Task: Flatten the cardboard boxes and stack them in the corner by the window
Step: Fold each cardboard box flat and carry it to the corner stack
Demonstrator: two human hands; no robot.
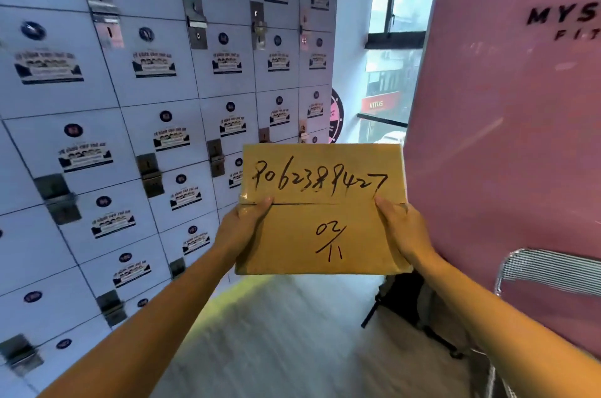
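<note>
Cardboard box (322, 209), with black handwritten numbers on its face, is held up in the air between both hands; left hand (242, 228) grips its left edge, right hand (401, 230) grips its right edge, before the lockers (136, 124) and window (393, 49)

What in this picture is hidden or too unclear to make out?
Head view only:
- Window corner floor: hidden behind the cardboard box.
- Fingers of left hand and right hand: behind the box; only thumbs show.
- Locker stickers: print too small and blurred.
- Pink wall lettering: cut off by the right edge.
</note>
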